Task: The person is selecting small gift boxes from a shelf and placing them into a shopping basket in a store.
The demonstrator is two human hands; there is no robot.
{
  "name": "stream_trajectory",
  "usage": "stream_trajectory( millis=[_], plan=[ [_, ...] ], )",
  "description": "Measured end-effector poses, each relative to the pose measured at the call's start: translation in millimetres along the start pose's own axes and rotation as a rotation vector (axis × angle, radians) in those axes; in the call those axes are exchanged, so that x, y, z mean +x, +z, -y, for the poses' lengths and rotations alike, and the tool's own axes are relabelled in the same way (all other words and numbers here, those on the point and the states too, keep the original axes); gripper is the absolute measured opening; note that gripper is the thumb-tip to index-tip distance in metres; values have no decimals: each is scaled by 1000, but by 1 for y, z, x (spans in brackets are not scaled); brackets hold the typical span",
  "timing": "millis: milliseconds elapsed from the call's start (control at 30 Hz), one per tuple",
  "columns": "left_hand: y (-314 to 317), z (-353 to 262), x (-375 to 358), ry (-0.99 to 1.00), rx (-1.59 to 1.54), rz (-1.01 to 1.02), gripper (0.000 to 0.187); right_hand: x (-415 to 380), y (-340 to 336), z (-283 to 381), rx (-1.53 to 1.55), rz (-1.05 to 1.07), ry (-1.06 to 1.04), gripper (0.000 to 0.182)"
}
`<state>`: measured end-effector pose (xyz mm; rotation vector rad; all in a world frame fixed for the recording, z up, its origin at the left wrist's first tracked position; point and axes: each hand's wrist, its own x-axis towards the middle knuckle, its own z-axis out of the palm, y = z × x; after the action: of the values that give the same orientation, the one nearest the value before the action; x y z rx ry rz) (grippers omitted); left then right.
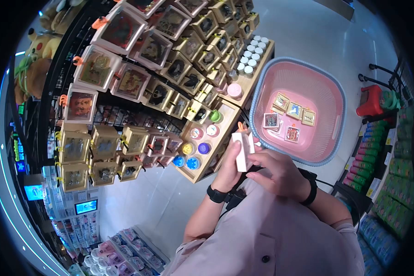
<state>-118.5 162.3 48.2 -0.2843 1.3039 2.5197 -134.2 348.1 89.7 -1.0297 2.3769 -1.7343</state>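
A small pale pink box frame (242,154) with an orange clip at its top is held upright in front of my chest, seen mostly from its side. My left hand (228,168) grips it from the left. On its right side, the fingers of my right hand (276,171) are bent against the frame, the fingertips touching its edge. Just beyond my hands stands a pink basket (324,99) with a blue-grey rim. Several small framed pieces (294,110) lie inside it.
Framed pieces (96,69) hang from a black rack on the left. A wooden tray (200,168) holds jars with coloured lids, and white-lidded jars (250,57) stand behind. Shelves of cans (365,158) and a red item (370,100) are on the right.
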Motion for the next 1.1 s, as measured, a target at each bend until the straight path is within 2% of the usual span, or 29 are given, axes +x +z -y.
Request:
stream_trajectory(
  millis=[100, 167, 200, 233, 267, 367, 433, 467, 567, 733, 867, 967, 1100],
  plan=[
    [13, -4, 0, 72, 269, -62, 87, 6, -6, 6, 18, 80, 214, 49],
    [5, 5, 7, 238, 596, -105, 96, 4, -1, -2, 12, 78, 269, 41],
    [6, 3, 8, 257, 670, -124, 101, 0, 1, -9, -49, 107, 308, 37],
    [7, 0, 7, 269, 741, -142, 107, 2, 1, -10, 8, 108, 321, 35],
    [10, -5, 6, 305, 809, -144, 101, 2, 3, -11, 179, 73, 358, 33],
    [8, -10, 6, 300, 575, -127, 66, -3, 2, -21, 441, -9, 452, 31],
    [-1, -10, 2, 200, 303, -44, 53, -3, -3, -23, 626, -70, 497, 31],
    [-2, -14, -3, 199, 324, -28, 46, -1, -6, -23, 720, -102, 526, 31],
    [-18, -6, -17, 48, 226, 83, 43, 3, -15, -20, 760, -90, 491, 32],
    [-19, -17, -36, 114, 163, 89, 35, 5, -9, -10, 764, -42, 460, 34],
    [-27, -31, -47, 216, 216, 81, 36, 2, -5, -12, 741, -23, 424, 39],
    [-29, -62, -64, 345, 257, -96, 37, -3, -5, -15, 709, -8, 460, 40],
    [-36, -125, -89, 668, 314, -346, 33, -6, -5, -23, 651, 53, 468, 37]
  ],
)
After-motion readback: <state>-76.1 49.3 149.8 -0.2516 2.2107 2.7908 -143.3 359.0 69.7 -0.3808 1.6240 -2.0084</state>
